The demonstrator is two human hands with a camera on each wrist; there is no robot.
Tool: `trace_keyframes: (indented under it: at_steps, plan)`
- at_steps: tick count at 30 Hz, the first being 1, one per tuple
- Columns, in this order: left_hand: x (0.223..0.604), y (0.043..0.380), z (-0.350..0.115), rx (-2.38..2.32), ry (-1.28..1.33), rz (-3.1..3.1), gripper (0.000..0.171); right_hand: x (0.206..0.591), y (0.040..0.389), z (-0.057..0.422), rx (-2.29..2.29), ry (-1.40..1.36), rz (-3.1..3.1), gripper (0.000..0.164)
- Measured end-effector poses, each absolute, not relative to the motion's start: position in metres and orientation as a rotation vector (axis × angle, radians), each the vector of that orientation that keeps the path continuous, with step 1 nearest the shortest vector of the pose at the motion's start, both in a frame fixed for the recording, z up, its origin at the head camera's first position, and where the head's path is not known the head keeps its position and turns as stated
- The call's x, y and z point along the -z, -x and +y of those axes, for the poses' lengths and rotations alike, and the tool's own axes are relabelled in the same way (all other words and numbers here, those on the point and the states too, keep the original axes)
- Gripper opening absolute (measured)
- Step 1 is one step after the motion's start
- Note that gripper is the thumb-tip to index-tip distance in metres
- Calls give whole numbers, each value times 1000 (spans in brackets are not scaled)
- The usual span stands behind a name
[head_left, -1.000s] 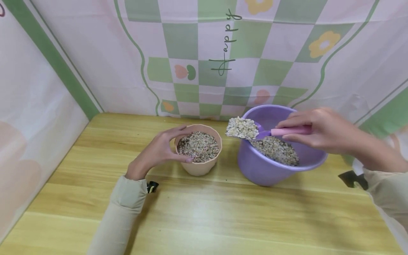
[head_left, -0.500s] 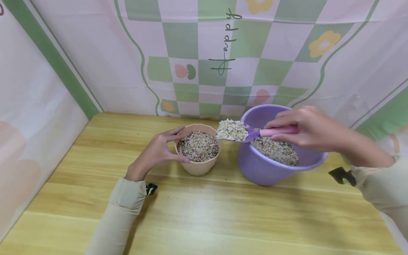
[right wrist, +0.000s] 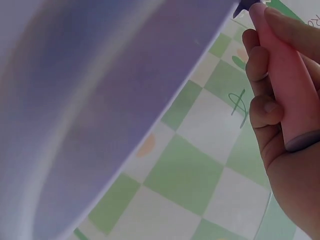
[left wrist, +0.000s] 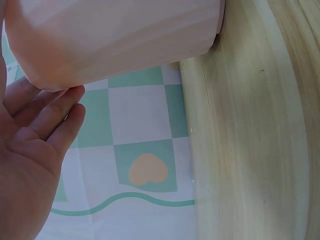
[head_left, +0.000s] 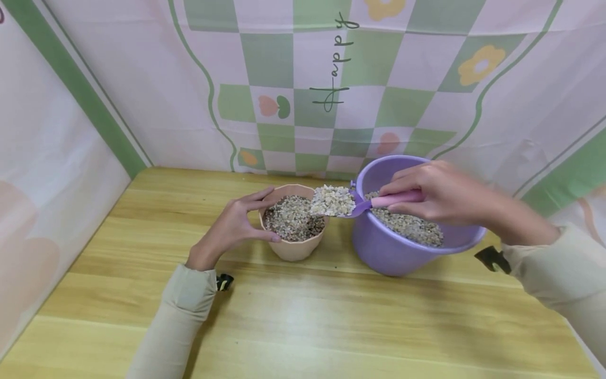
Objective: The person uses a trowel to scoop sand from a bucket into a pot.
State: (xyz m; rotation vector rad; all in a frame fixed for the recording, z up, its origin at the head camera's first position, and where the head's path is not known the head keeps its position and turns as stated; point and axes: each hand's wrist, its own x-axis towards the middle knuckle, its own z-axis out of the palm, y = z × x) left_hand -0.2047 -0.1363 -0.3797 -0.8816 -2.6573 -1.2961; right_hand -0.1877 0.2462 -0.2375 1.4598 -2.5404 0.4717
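Thumb and fingers of my left hand hold a peach flower pot at its left side, the thumb near the front of the rim. Mixed gravel fills the pot to below its rim. My right hand grips the pink handle of a purple trowel, fingers curled round it in the right wrist view. Pale gravel is heaped on the blade, whose tip overhangs the pot's right rim. Below the right hand stands a purple bucket with more gravel inside.
Both containers stand on a wood-grain table, close to its back edge. Behind them hangs a checkered cloth with flowers and lettering. A narrow gap separates pot and bucket. A few specks lie on the table.
My right hand has moved left with the loaded trowel, from over the bucket's left rim to the pot's right rim. The left hand and the pot have hardly moved.
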Motion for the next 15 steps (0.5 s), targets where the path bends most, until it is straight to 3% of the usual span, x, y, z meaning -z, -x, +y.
trace_keyframes:
  at_steps: [15]
  plan:
    - [379,204,-136,1294,877,-2651,82,237,188,225,-301,-1391,-2603,15]
